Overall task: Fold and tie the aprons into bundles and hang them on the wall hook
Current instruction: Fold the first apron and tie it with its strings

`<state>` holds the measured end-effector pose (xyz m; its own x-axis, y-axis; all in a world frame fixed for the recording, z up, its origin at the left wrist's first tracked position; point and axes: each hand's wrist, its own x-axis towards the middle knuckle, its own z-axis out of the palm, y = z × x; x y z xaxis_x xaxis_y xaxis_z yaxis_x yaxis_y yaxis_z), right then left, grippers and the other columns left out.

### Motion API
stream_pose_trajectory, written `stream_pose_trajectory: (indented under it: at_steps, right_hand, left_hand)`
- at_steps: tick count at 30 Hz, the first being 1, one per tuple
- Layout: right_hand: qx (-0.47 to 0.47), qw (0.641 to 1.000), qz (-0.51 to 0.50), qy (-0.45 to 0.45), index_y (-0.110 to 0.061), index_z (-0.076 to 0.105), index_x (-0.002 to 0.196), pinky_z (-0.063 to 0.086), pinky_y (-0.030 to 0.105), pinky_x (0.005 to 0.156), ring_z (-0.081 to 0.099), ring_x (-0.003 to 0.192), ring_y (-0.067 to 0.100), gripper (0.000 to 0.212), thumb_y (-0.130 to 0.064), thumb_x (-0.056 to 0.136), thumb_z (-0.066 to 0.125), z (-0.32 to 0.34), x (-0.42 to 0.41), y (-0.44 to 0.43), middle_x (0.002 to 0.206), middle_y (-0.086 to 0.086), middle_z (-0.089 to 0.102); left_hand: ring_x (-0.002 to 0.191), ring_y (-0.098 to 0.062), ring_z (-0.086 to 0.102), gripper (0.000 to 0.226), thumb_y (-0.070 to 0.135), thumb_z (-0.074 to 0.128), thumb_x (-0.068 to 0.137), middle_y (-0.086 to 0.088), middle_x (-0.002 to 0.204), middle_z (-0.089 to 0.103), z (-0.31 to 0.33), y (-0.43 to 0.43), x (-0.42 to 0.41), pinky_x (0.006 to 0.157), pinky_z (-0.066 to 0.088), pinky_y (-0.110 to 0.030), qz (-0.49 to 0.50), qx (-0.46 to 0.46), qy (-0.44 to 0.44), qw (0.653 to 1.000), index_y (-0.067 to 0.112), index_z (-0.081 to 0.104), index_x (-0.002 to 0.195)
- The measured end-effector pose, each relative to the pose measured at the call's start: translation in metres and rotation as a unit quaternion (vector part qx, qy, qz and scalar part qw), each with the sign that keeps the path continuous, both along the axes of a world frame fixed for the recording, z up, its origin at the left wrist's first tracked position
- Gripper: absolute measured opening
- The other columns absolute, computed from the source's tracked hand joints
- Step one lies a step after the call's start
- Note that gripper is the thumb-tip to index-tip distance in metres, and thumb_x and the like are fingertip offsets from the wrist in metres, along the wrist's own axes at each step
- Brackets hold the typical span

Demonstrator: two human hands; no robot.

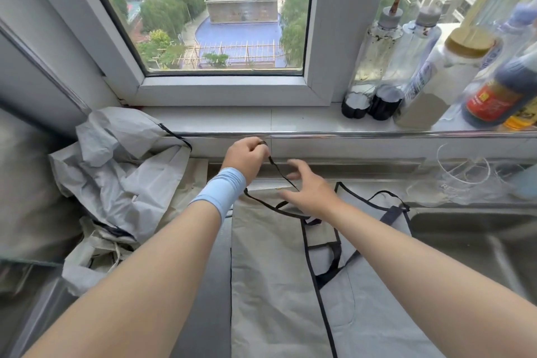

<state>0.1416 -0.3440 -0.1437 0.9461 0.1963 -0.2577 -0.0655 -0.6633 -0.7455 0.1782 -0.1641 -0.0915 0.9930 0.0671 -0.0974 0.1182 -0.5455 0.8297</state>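
Observation:
A grey apron (270, 264) with dark trim lies flat on the steel counter in front of me, folded lengthwise. Its thin black strap (280, 173) runs up from the top edge. My left hand (245, 155), with a light blue wristband, pinches the strap's end near the ledge under the window sill. My right hand (308, 186) hovers just right of the strap above the apron's top edge, fingers spread and holding nothing. A heap of crumpled grey aprons (122, 180) lies at the left against the wall. No wall hook is in view.
Several bottles and jars (436, 73) stand on the window sill at the right. Clear glass items (465, 174) sit on the counter below them. A steel sink (479, 244) opens at the right. A chrome rail (348, 134) edges the sill.

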Motion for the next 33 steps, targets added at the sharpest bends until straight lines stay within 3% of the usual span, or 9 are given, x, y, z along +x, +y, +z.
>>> stream_pose_trajectory:
  at_steps: [4,7,9,14,18,22,26,29,33]
  right_hand:
    - [-0.097,0.995,0.006,-0.009,-0.032,0.013,0.154,0.046,0.037,0.096,0.055,0.124,0.029,0.083,-0.037,0.089,0.064,-0.001,0.017,0.022,0.147,0.004,0.047]
    - [-0.133,0.986,-0.06,-0.079,-0.02,0.023,0.151,0.047,0.035,0.08,0.06,0.107,0.034,0.067,-0.014,0.092,0.054,-0.007,0.02,0.038,0.15,0.007,0.031]
    - [-0.138,0.976,-0.017,-0.168,-0.019,0.042,0.14,0.046,0.034,0.078,0.06,0.105,0.029,0.051,-0.013,0.091,0.053,-0.01,0.019,0.053,0.139,0.004,0.042]
    - [-0.234,0.953,0.136,-0.132,-0.02,0.059,0.129,0.043,0.038,0.093,0.052,0.12,0.026,0.042,-0.042,0.096,0.046,-0.021,0.029,0.11,0.128,0.003,0.061]
    - [-0.355,0.911,0.175,-0.119,-0.019,0.067,0.107,0.037,0.039,0.087,0.057,0.109,0.029,0.042,-0.052,0.094,0.045,-0.031,0.045,0.139,0.112,0.006,0.066]
    - [-0.264,0.956,0.129,-0.02,-0.018,0.072,0.084,0.042,0.035,0.076,0.065,0.09,0.028,0.019,-0.027,0.084,0.056,-0.038,0.054,0.143,0.087,0.001,0.072]
    - [-0.094,0.991,0.048,0.082,-0.007,0.061,0.062,0.043,0.03,0.063,0.05,0.06,0.018,0.026,-0.025,0.08,0.062,-0.042,0.065,0.137,0.058,0.011,0.054]
    - [-0.012,0.994,0.003,0.109,-0.017,0.054,0.058,0.044,0.034,0.069,0.045,0.065,0.016,0.027,-0.022,0.083,0.062,-0.044,0.066,0.137,0.06,0.003,0.05]
    - [-0.151,0.979,0.006,-0.135,-0.025,0.07,0.096,0.038,0.038,0.092,0.054,0.103,0.023,0.014,-0.027,0.092,0.057,-0.041,0.046,0.138,0.103,-0.003,0.066]
  left_hand:
    - [0.085,-0.014,0.062,0.045,0.004,0.054,0.084,0.009,0.123,0.051,-0.01,0.014,-0.005,0.085,0.045,-0.023,-0.032,0.111,-0.047,0.992,0.028,0.057,0.122]
    - [0.091,-0.019,0.059,0.038,-0.002,0.049,0.084,0.003,0.115,0.057,-0.026,0.04,-0.021,0.081,0.041,-0.022,0.055,0.139,-0.029,0.988,0.021,0.059,0.113]
    - [0.088,-0.02,0.057,0.027,0.005,0.048,0.088,0.001,0.107,0.065,-0.042,0.058,-0.032,0.077,0.039,-0.022,0.083,0.156,0.072,0.982,0.02,0.06,0.107]
    - [0.109,-0.027,0.06,0.035,0.034,0.059,0.09,-0.006,0.121,0.063,-0.078,0.077,-0.057,0.09,0.045,-0.03,0.039,0.206,0.291,0.934,0.015,0.06,0.119]
    - [0.086,-0.031,0.068,0.042,0.05,0.052,0.083,-0.012,0.088,0.07,-0.092,0.072,-0.061,0.081,0.052,-0.034,0.034,0.138,0.305,0.942,0.01,0.065,0.083]
    - [0.06,-0.026,0.053,0.042,0.061,0.052,0.056,-0.004,0.063,0.057,-0.114,0.076,-0.055,0.081,0.058,-0.046,0.076,0.059,0.284,0.954,0.019,0.052,0.062]
    - [0.059,-0.022,0.044,0.019,0.034,0.059,0.064,0.001,0.06,0.05,-0.102,0.076,-0.063,0.067,0.053,-0.033,0.057,0.062,0.267,0.96,0.016,0.062,0.066]
    - [0.059,-0.02,0.048,0.02,0.027,0.065,0.065,0.004,0.059,0.051,-0.102,0.08,-0.066,0.076,0.059,-0.039,0.072,0.009,0.246,0.967,0.009,0.064,0.073]
    - [0.094,-0.025,0.063,0.028,0.015,0.06,0.081,0.0,0.095,0.065,-0.096,0.081,-0.066,0.086,0.05,-0.028,0.071,0.093,0.243,0.963,0.018,0.064,0.108]
